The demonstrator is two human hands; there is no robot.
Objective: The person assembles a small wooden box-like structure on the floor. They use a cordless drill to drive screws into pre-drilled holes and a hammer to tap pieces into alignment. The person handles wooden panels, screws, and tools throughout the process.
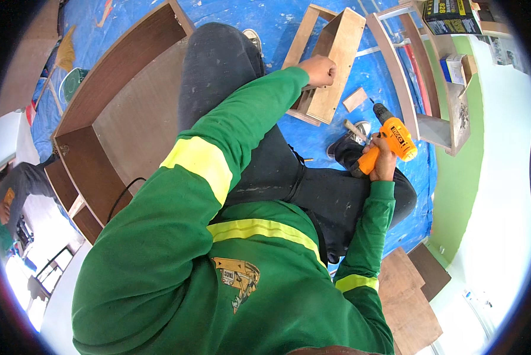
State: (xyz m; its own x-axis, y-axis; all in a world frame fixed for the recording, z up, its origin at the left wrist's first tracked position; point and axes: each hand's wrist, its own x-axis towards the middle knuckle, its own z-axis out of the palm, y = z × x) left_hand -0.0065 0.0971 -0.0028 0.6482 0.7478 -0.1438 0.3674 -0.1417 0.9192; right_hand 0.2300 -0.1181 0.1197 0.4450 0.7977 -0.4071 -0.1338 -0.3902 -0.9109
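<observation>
My right hand (385, 158) is wrapped round the grip of an orange cordless drill (396, 139). The drill's dark chuck and thin bit point up toward a wooden frame. Over the upper edge of a small wooden box (338, 65), my left hand (320, 71) is closed, with its fingers curled. Whatever those fingers may hold is hidden. The box has a light plywood panel facing up, with small dark holes along it. A small wood block (354, 100) lies beside the box. Close by my right hand, a pale stick (354, 130) shows in front of a shoe.
A big brown cabinet carcass (141, 89) stands at my left. Blue sheeting (312, 139) covers the floor. An open wooden frame (395, 71) leans near the green-and-white wall (472, 148). Wood boards (404, 302) lie at lower right. Another person (17, 189) is at far left.
</observation>
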